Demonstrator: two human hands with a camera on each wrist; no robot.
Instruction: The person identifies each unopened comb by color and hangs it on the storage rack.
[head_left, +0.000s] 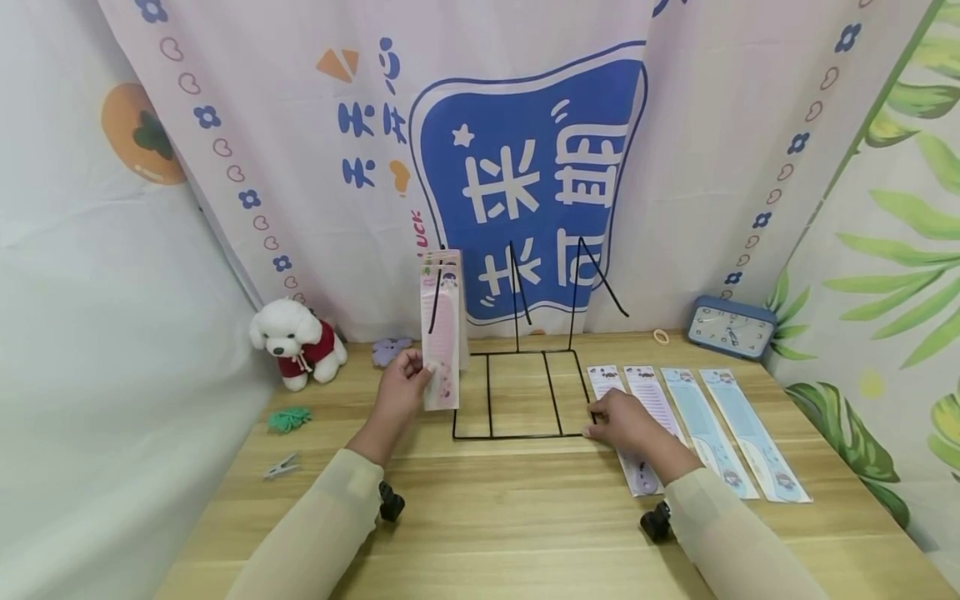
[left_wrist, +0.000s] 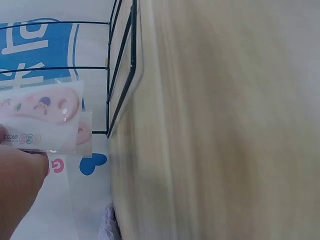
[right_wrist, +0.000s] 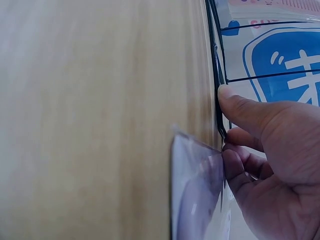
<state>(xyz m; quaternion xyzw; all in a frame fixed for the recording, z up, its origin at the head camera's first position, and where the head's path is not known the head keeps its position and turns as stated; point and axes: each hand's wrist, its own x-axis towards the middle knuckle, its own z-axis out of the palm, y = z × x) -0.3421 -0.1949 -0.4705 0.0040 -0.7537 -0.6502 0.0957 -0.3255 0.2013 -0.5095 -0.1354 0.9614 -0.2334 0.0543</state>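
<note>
- The left grip (head_left: 402,379) is narrow, pinching the lower left edge of a pink comb packet (head_left: 446,354).
- On that packet, just ahead of the left grip, the left wrist view shows the printed letters "C.COMB" beside small round marks.
- The right grip (head_left: 621,417) holds the near right corner of a black wire rack (head_left: 517,437), thumb and finger against the wire.
- Beyond both grips, a fabric curtain (head_left: 450,133) carries large white Chinese characters on a blue patch; "LUCK" runs sideways in pink above the left grip.
- The pink packet is clear and flat, with a comb inside whose handle has a round hole; more pink packets hang behind it, and the rack's leftmost prong juts out in front.
- Under and right of the right grip lie two purple packets (head_left: 647,385), then two blue packets (head_left: 697,417), all long and slim.
- Farther out past the right grip stand a blue clock (head_left: 731,327) with readable numerals and a small pale ring (head_left: 661,337).
- Left of the left grip: a fluffy white toy dog (head_left: 296,342) in red, a green string bundle (head_left: 289,419) and a grey clip (head_left: 282,465).
- Below both grips, the worktop (head_left: 487,517) has a wood grain.
</note>
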